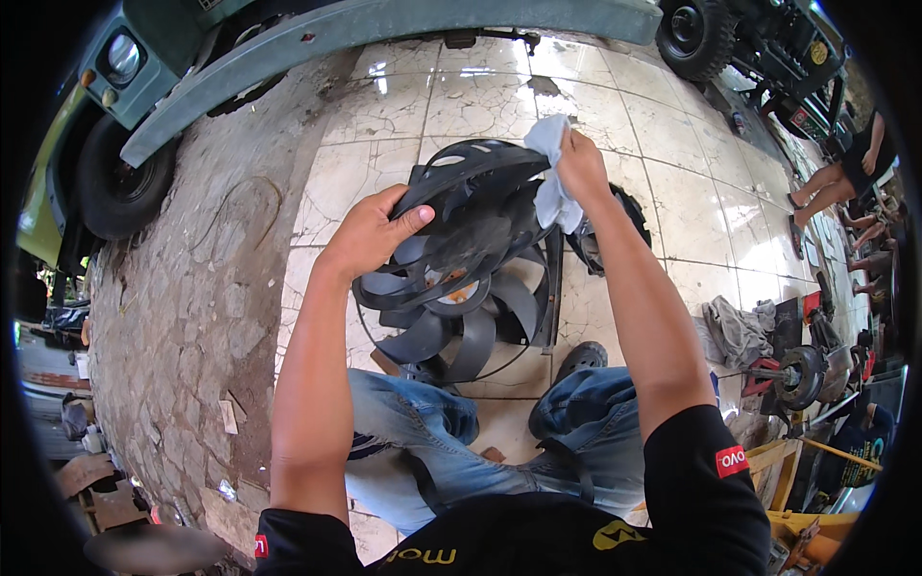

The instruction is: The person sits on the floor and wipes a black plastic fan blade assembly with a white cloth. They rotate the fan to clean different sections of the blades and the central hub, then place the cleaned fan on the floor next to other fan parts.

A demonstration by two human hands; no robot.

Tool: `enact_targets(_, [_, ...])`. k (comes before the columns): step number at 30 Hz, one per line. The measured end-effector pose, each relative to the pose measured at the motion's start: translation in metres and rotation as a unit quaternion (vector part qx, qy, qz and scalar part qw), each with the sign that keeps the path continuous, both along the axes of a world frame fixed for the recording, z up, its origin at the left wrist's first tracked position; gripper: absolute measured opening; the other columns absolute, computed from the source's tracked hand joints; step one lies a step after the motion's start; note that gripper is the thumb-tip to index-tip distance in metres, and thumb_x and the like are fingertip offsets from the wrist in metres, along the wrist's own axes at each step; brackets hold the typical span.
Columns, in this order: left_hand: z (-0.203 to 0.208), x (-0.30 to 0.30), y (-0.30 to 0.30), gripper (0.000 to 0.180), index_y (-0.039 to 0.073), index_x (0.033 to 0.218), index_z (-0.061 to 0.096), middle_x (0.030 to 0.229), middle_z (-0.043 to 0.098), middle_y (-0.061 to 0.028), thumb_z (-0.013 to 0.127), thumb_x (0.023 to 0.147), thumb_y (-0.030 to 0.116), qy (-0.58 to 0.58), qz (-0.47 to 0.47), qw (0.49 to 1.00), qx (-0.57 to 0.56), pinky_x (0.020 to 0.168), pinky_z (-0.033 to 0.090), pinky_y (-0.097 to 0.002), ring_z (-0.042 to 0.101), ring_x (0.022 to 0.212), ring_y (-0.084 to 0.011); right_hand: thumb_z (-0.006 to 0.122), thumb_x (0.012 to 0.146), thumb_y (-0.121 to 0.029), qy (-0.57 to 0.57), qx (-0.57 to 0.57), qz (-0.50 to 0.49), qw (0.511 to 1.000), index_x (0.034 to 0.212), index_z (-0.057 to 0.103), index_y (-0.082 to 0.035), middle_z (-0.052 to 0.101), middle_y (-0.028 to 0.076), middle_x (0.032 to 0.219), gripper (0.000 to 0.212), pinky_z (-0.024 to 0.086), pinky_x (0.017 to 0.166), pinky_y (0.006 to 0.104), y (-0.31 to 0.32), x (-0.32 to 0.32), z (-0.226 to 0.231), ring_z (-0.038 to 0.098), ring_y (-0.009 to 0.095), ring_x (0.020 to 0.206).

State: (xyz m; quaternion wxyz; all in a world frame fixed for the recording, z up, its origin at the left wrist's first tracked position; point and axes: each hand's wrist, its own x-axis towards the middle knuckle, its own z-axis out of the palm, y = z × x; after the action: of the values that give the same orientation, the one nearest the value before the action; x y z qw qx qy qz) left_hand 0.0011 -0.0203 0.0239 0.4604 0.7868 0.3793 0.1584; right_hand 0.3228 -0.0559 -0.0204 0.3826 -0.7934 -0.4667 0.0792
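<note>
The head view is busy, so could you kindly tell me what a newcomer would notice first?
Probably the fan at the centre, with the left hand gripping a curved black part over it and the right hand holding a pale cloth against that part. Next would come the bumper arching across the top, with a headlight at upper left.

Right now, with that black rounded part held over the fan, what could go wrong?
The black rounded part might slip from the left hand and knock the fan blades below. The pale cloth in the right hand could perhaps snag on the part's edge.
</note>
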Motion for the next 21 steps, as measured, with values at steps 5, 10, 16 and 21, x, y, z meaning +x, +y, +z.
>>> enact_targets(5, [-0.002, -0.008, 0.0, 0.051, 0.003, 0.116, 0.064, 0.093, 0.067, -0.0072, 0.068, 0.092, 0.048, 0.006, 0.004, 1.0, 0.011, 0.082, 0.048, -0.0319, 0.059, 0.087, -0.0166, 0.05, 0.097, -0.029, -0.068, 0.098, 0.228, 0.966, 0.095, 0.068, -0.006, 0.07, 0.019, 0.088, 0.03, 0.054, 0.072, 0.0431, -0.005, -0.109, 0.045, 0.068, 0.034, 0.082])
enact_targets(10, [0.006, -0.008, 0.004, 0.051, 0.003, 0.116, 0.064, 0.097, 0.068, -0.0086, 0.071, 0.09, 0.045, 0.051, -0.006, 0.999, -0.01, 0.088, 0.046, -0.0333, 0.059, 0.094, -0.018, 0.053, 0.095, -0.027, -0.065, 0.237, 0.066, 0.967, 0.089, 0.071, -0.005, 0.07, 0.02, 0.087, 0.028, 0.055, 0.074, 0.0433, -0.007, -0.021, -0.043, 0.068, 0.038, 0.081])
enact_targets(16, [0.004, -0.024, 0.012, 0.047, 0.003, 0.116, 0.066, 0.11, 0.065, -0.0133, 0.074, 0.088, 0.04, 0.037, 0.021, 0.995, 0.095, 0.09, 0.047, -0.0353, 0.06, 0.102, -0.024, 0.041, 0.102, -0.031, 0.112, 0.178, 0.034, 0.977, 0.094, 0.072, 0.001, 0.07, 0.025, 0.082, 0.045, 0.052, 0.073, 0.0451, -0.02, -0.034, -0.03, 0.068, 0.043, 0.082])
enact_targets(21, [0.011, 0.001, 0.005, 0.045, 0.002, 0.111, 0.067, 0.095, 0.068, -0.0167, 0.078, 0.083, 0.036, 0.042, 0.046, 0.992, 0.107, 0.083, 0.05, -0.0371, 0.066, 0.091, -0.0277, 0.051, 0.097, -0.022, 0.001, 0.196, 0.055, 0.979, 0.097, 0.061, 0.0, 0.065, 0.022, 0.075, 0.024, 0.049, 0.065, 0.0516, -0.018, -0.076, 0.004, 0.063, 0.045, 0.072])
